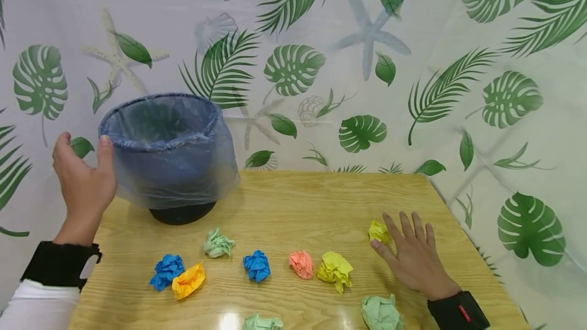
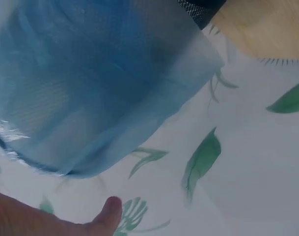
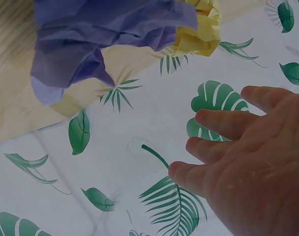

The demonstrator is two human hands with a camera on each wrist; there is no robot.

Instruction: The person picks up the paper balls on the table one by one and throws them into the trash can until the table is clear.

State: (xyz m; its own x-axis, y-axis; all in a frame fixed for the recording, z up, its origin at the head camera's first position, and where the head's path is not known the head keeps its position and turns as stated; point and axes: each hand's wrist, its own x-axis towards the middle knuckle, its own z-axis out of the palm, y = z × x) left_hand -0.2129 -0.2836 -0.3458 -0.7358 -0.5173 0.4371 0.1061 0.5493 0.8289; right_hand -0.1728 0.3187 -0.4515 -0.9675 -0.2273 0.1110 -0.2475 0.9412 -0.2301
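Note:
My left hand (image 1: 87, 182) is raised beside a dark bin (image 1: 183, 214) lined with a translucent blue plastic bag (image 1: 179, 177). Its fingers are spread, the thumb close to the bag's rim, and nothing is held. In the left wrist view, the thumb (image 2: 107, 216) shows beneath the bag's folded edge. Over the table's right side, my right hand (image 1: 415, 258) has its fingers extended and apart, holding nothing. Just beyond its thumb lies a small crumpled yellow paper (image 1: 377, 231). A crumpled purple paper (image 3: 115, 34) appears near this hand in the right wrist view, hidden in the head view.
On the wooden table (image 1: 293, 202) lie more crumpled papers: blue ones (image 1: 257, 266), an orange one (image 1: 188, 280), a pink one (image 1: 301, 264), a larger yellow one (image 1: 335, 270) and pale green ones (image 1: 381, 312). A leaf-printed sheet (image 1: 412, 90) hangs behind.

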